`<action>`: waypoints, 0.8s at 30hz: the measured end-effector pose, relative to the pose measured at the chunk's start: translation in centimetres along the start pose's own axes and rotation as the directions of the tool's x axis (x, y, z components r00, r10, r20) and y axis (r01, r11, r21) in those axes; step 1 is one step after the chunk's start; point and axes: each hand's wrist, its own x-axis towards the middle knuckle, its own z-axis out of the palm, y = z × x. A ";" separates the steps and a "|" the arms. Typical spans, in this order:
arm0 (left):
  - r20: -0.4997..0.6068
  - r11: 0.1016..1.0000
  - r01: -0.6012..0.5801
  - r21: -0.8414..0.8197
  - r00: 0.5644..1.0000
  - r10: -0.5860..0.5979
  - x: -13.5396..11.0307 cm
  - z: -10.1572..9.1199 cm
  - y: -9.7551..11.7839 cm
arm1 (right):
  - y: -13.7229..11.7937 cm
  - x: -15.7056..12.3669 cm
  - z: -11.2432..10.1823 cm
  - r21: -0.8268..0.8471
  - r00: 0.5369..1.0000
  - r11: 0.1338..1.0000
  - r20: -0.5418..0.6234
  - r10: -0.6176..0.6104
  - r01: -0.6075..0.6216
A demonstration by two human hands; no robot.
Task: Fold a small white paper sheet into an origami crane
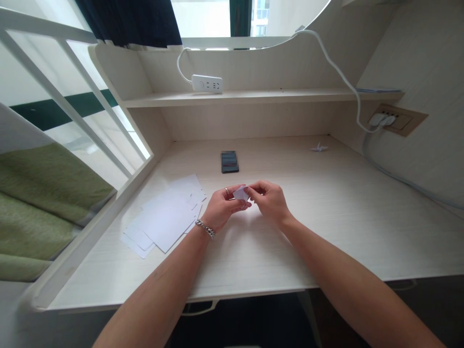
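A small folded piece of white paper is held up between my two hands, just above the desk. My left hand, with a ring and a chain bracelet, grips it from the left between thumb and fingers. From the other side, my right hand pinches the paper's right edge. The exact folds are too small to make out. Left of my hands lie several loose sheets of white paper, overlapping in a pile. A small folded paper crane rests at the back right of the desk.
A dark phone-like object with a blurred surface lies beyond my hands. A white power strip sits on the shelf. On the right wall, white plugs fill a socket, and a cable trails along the desk's right side.
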 end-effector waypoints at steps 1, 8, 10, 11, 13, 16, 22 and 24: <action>-0.004 1.000 0.006 0.001 1.000 -0.006 0.0 0.0 0.0 | 0.1 0.1 0.0 0.021 1.000 1.000 0.016 0.016 -0.017; -0.056 0.999 -0.025 0.036 0.998 0.027 0.4 -0.1 -0.5 | 0.2 0.3 -0.1 0.148 0.987 0.982 0.122 0.102 -0.120; -0.094 0.998 -0.025 0.049 0.995 0.029 0.4 -0.2 -0.6 | 0.2 0.3 -0.1 0.186 0.974 0.969 0.188 0.128 -0.163; -0.111 0.998 -0.023 0.056 0.993 0.029 0.5 -0.2 -0.7 | 0.2 0.4 -0.1 0.190 0.969 0.966 0.209 0.133 -0.174; -0.131 0.997 -0.019 0.070 0.991 0.028 0.4 -0.3 -0.7 | 0.3 0.4 -0.1 0.168 0.969 0.970 0.206 0.139 -0.175; -0.152 0.996 -0.025 0.085 0.988 0.037 0.3 -0.1 -0.7 | 0.4 0.3 -0.1 0.119 0.979 0.980 0.149 0.139 -0.157; -0.192 0.987 -0.033 0.156 0.979 0.063 0.4 -0.1 -0.7 | 0.3 0.2 -0.2 0.025 0.991 0.998 0.127 0.046 -0.049; -0.166 0.983 -0.039 0.180 0.984 0.069 0.4 -0.1 -0.7 | 0.3 0.1 -0.2 -0.025 0.993 0.998 0.105 -0.057 0.060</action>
